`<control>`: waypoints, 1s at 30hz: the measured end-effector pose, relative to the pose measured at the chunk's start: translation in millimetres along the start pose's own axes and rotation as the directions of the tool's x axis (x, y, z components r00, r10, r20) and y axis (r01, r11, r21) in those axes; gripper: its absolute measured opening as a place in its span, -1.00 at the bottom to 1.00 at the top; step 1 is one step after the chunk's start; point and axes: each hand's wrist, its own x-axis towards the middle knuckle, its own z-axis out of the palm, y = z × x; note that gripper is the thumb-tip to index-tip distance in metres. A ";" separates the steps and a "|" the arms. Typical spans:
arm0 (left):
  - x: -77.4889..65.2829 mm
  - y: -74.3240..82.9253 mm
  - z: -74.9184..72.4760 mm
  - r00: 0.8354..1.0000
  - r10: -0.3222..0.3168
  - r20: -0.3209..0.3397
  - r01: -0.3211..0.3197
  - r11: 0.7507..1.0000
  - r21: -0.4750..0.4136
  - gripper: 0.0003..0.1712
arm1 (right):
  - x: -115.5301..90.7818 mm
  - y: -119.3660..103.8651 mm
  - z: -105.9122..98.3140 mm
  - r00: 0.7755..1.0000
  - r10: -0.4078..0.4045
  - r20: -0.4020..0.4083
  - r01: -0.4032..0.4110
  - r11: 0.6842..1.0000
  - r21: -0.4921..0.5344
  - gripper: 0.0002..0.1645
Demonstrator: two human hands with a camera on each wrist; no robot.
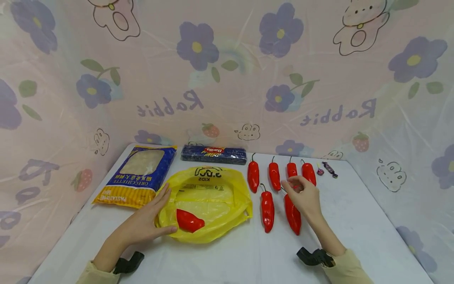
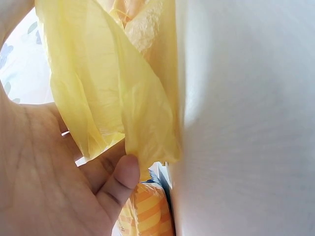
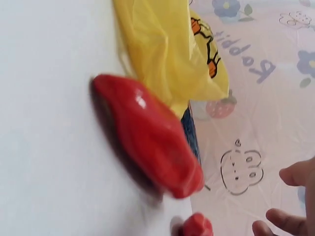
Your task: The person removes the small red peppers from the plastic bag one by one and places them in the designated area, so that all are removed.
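My left hand spreads along the left side of a yellow plastic bag, thumb over its near rim. In the left wrist view, the bag lies between thumb and fingers, and one fingertip overlaps its lower corner. A red pepper shows inside the bag's mouth. My right hand hovers over the stem end of another red pepper, fingers loosely bent. In the right wrist view, its fingers stand apart from the nearest pepper, with nothing held.
Several more red peppers lie in rows right of the bag, among them a near pepper and a far pepper. Behind are a dark blue spaghetti pack and, at left, an orecchiette bag. Wrapped candy lies at the back right.
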 end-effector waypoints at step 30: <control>-1.8 0.0 1.9 0.999 -0.041 0.002 0.041 0.999 -0.009 0.37 | -36.8 -137.4 120.6 0.786 -0.337 0.518 0.230 0.938 0.261 -0.50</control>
